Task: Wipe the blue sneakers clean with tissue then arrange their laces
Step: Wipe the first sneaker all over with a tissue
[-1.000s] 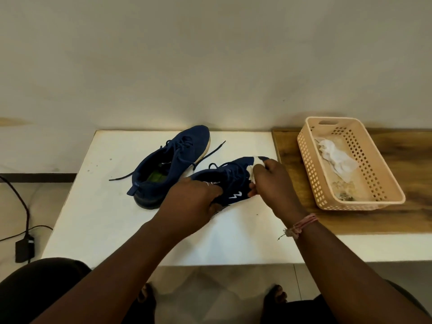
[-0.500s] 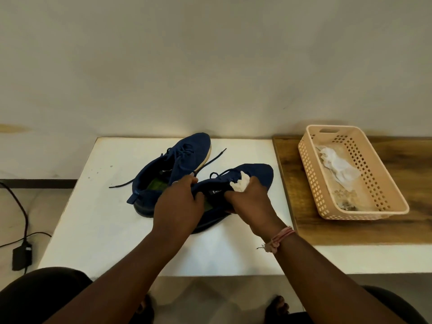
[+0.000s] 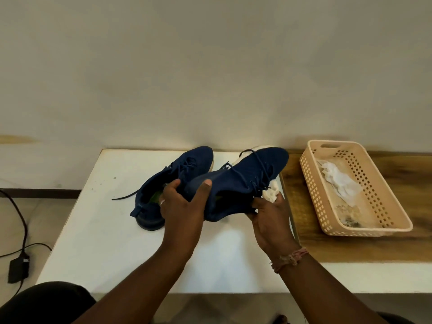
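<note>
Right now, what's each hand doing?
Left hand: grips the lifted sneaker.
Right hand: holds a tissue and the sneaker's underside.

Soft, even indoor light; a pale glow on the wall toward 12 o'clock. Faint shadows, slight overall softness, wide-angle bending at edges.
</note>
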